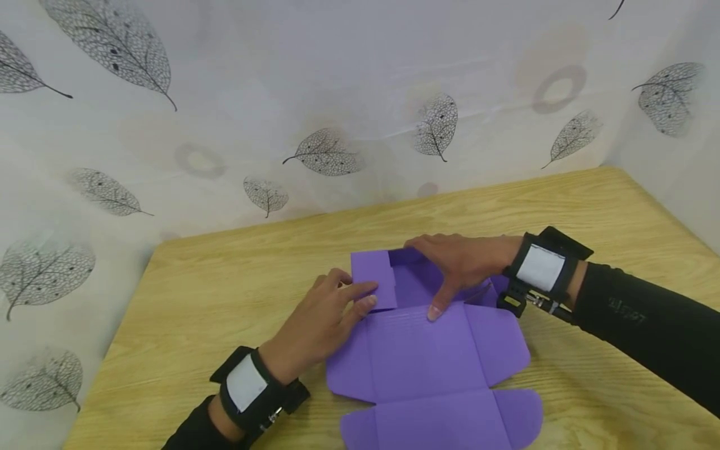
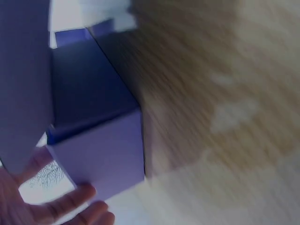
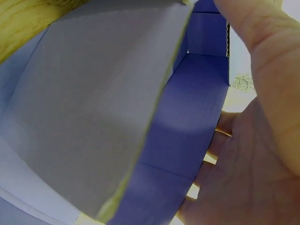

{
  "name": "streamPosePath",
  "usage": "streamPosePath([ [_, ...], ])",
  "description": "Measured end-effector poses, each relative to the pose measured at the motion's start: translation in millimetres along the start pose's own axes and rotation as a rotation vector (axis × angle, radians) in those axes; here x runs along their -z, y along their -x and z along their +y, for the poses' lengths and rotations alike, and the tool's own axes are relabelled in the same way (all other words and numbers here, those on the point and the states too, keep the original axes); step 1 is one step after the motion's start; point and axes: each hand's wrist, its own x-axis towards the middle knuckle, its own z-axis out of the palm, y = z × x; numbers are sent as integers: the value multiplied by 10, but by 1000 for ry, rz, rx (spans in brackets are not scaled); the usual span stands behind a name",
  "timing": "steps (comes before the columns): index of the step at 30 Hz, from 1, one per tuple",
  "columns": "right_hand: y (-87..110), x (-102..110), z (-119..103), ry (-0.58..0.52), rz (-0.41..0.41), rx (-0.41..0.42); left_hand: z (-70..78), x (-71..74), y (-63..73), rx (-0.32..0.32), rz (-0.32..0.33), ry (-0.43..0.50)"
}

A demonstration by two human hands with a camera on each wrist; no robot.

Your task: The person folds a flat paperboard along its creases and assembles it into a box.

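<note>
A purple cardboard box [image 1: 424, 353], partly folded up, lies on the wooden table with its lid panels spread toward me. My left hand [image 1: 315, 322] grips the box's left end, thumb and index finger on the small end panel [image 1: 374, 280]. In the left wrist view, fingertips [image 2: 84, 191] of that hand touch the outside of the end wall [image 2: 105, 157]. My right hand [image 1: 464, 259] spans the box's trough from above, thumb at the front fold and fingers over the back wall. The right wrist view shows those fingers along the outside of the long wall [image 3: 187, 108].
Side flaps [image 1: 500, 344] stick out on both sides of the spread panels. Pale wood tabletop [image 1: 225, 281] surrounds the box. Behind it hangs a white cloth [image 1: 360, 75] printed with leaves, and another side of it borders the table at the right.
</note>
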Motion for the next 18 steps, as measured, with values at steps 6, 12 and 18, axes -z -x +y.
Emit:
streamPosePath([
  [6,3,15,-2,9,1,25,-51,-61,-28,-119,-41,-146],
  [12,-8,13,0,17,1,30,-42,-78,-68,-196,32,-350],
  [18,-19,-1,-1,32,8,49,-25,-99,-98,-251,86,-464],
])
